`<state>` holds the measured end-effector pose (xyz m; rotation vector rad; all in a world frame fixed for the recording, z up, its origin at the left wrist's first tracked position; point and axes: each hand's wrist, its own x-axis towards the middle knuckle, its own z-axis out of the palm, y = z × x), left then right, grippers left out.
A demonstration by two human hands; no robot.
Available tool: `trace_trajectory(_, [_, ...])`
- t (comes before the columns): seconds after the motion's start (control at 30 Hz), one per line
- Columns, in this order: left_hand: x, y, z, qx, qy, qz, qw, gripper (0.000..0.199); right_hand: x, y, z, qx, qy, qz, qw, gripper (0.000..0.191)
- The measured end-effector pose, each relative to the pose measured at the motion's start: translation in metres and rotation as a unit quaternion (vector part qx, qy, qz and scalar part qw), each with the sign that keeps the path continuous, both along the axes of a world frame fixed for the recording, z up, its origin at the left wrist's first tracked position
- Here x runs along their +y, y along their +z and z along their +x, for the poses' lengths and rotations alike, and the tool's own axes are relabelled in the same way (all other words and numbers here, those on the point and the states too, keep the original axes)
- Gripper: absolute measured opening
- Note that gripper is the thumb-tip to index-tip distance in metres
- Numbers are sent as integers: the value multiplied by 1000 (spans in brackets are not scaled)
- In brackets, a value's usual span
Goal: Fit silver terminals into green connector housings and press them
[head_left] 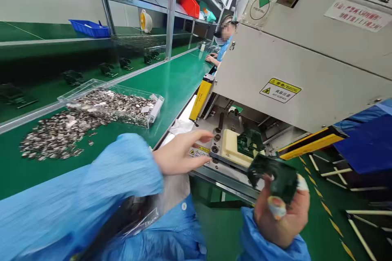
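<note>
My right hand [283,216] grips a dark green moulded plastic part [277,175] and holds it up in front of the press. Finger cots cover some of its fingertips. My left hand [183,153] is empty, thumb and fingers apart, beside the left edge of the metal fixture plate [215,147]. On that plate sits a cream-coloured fixture block [231,147]. Another dark green plastic part [249,142] lies in the block, partly behind the held one.
A clear tray [156,110] of small metal pieces lies on the green bench, with a loose pile [58,134] spilling beside it. The press housing [290,57] overhangs the fixture, flanked by yellow guard bars [202,96]. A co-worker [225,36] works farther along. Black parts [107,69] line the conveyor.
</note>
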<state>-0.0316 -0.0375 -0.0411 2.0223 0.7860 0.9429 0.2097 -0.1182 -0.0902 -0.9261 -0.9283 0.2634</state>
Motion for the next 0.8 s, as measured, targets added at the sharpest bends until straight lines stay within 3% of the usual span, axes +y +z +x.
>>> trace_trajectory(0.03, [14, 4, 23, 17, -9, 33, 999, 53, 1, 2, 18, 14, -58, 7, 998, 61])
trace_trajectory(0.1, [37, 10, 68, 44, -18, 70, 996, 69, 4, 5, 48, 12, -105, -13, 994, 59])
trace_trajectory(0.2, [58, 16, 120, 73, -19, 32, 997, 84, 8, 10, 77, -31, -94, -66, 993, 62])
trace_trajectory(0.3, [63, 21, 135, 38, 0, -25, 999, 82, 20, 15, 89, -86, -65, -104, 989, 65])
trace_trajectory(0.4, [59, 23, 105, -56, 39, -62, 996, 81, 42, 21, 91, -154, -1, -153, 976, 68])
trace_trajectory(0.47, [50, 22, 66, -79, 51, -106, 990, 77, 60, 26, 91, -218, 51, -194, 955, 70])
trace_trajectory(0.53, [38, 16, 20, -36, 54, -153, 986, 70, 76, 30, 91, -290, 103, -232, 923, 70])
trace_trajectory(0.6, [22, 5, -23, 33, 66, -192, 979, 64, 87, 32, 90, -340, 153, -259, 891, 70])
trace_trajectory(0.67, [7, -10, -53, 70, 80, -242, 965, 60, 92, 33, 88, -353, 177, -264, 880, 70])
trace_trajectory(0.73, [-5, -29, -68, 78, 84, -280, 953, 57, 89, 31, 86, -362, 167, -263, 878, 70])
trace_trajectory(0.8, [-11, -47, -71, 71, 70, -294, 951, 56, 80, 25, 85, -386, 113, -261, 878, 72])
